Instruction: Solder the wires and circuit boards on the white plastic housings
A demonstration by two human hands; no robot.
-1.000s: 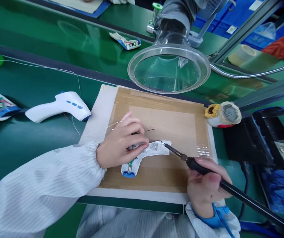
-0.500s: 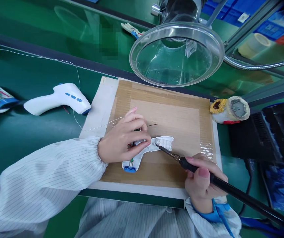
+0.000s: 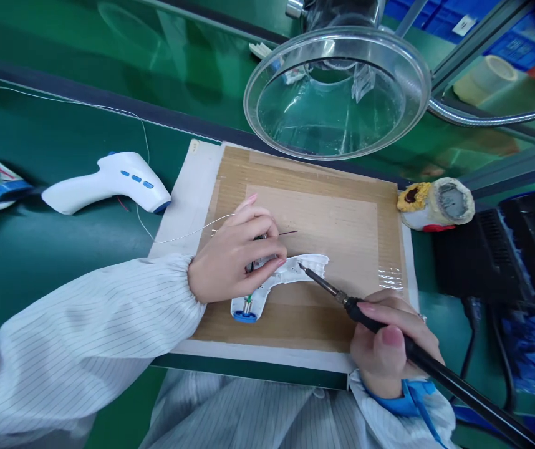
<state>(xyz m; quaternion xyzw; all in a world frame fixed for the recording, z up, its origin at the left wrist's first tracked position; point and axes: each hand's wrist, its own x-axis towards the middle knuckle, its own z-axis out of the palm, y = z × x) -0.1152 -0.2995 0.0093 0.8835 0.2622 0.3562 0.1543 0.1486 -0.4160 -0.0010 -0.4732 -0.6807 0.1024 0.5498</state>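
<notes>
Left hand (image 3: 237,255) arched over the open white shell (image 3: 290,271), fingers curled, thumb and forefinger brought close together above its middle. Cannot tell whether the fingertips pinch a part or only rest there; the palm side is hidden. Thin pale wire (image 3: 186,238) runs in from the left and ends at the raised fingers. A dark lead (image 3: 289,232) sticks out to the right, beyond the fingertips.

Right hand (image 3: 391,343) closed around the black grip of a soldering iron (image 3: 363,315) — pen-style, thumb on the near side. Iron slants far and left; its tip sits at the inner face of the shell's right arm. Cannot tell if it touches. Blue strap (image 3: 401,399) at the right wrist.

Shell lies bent on the brown cardboard (image 3: 314,212), near the centre: one arm to the right, the other pointing near, finished by a blue cap (image 3: 245,317). White sheet (image 3: 190,181) under the cardboard, on the green bench (image 3: 94,249).

Left of the sheet: a white handheld device (image 3: 131,181) with three blue buttons, then a wired open unit (image 3: 0,178) at the edge. Far side: a clear hood (image 3: 337,149). Right: yellow sponge (image 3: 413,196) against a crusted jar (image 3: 452,202) — black box (image 3: 482,262) just nearer.
</notes>
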